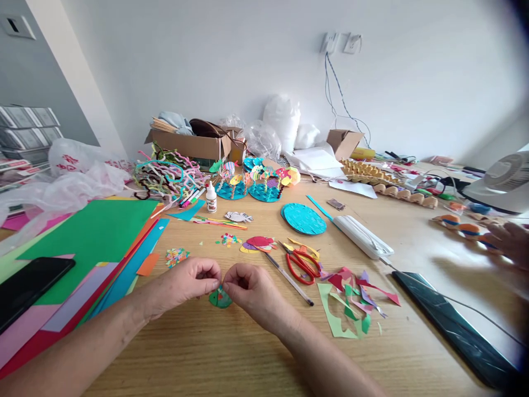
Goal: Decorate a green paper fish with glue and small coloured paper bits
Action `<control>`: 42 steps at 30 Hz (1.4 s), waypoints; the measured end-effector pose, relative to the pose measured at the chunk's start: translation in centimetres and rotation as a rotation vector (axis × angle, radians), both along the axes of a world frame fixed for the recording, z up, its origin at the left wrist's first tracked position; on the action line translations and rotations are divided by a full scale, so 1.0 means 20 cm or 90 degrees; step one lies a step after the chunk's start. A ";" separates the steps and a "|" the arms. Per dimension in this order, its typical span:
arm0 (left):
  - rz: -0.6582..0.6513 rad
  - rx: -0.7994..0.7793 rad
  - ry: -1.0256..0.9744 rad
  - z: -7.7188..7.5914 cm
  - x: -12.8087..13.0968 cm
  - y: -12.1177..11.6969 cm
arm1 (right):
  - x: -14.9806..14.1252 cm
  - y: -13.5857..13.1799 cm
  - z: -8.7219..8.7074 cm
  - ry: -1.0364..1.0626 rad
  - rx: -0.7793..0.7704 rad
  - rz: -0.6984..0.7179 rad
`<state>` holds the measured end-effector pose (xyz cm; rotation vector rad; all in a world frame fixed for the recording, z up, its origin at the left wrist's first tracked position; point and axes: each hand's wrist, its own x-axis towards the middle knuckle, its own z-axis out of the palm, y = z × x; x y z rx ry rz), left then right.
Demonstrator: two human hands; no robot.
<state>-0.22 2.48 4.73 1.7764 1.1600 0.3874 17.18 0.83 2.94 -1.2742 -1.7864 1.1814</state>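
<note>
A small green paper fish (pixel 219 299) with reddish spots lies on the table, partly covered by my fingers. My left hand (pixel 197 280) is closed in a pinch just above its upper edge; what is between the fingertips is too small to make out. Close beside it, my right hand (pixel 252 292) pinches too, thumb and forefinger at the fish's right side, its grip hidden. Beyond my left hand sits a pile of coloured paper bits (pixel 177 257), with a second pile of bits (pixel 228 239) farther off. Red, yellow and purple paper fish shapes (pixel 258 243) are stacked past my right hand.
Right of my hands lie a pen (pixel 291 280), red-handled scissors (pixel 301 266) and paper scraps (pixel 351 303). Coloured paper sheets (pixel 95 231) and a phone (pixel 35 289) cover the left. Farther back stand a glue bottle (pixel 211 198) and blue discs (pixel 303 219). Another person's hand (pixel 510 245) is far right.
</note>
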 end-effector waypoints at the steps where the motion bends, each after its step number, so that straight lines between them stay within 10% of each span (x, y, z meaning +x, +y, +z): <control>1: -0.002 0.004 0.004 -0.01 0.00 0.00 | 0.00 0.00 0.01 -0.002 0.001 0.005; 9: 0.016 0.103 0.056 -0.06 -0.05 -0.02 | 0.02 -0.01 0.02 -0.114 -0.011 0.046; 18: -0.139 0.522 0.093 -0.24 -0.11 -0.13 | 0.02 -0.01 0.01 -0.278 0.115 0.134; 31: -0.156 0.578 0.069 -0.27 -0.14 -0.11 | 0.00 0.05 0.14 -0.515 0.164 0.314; 42: -0.128 0.601 0.074 -0.26 -0.14 -0.10 | -0.02 0.09 0.09 -0.389 0.128 0.248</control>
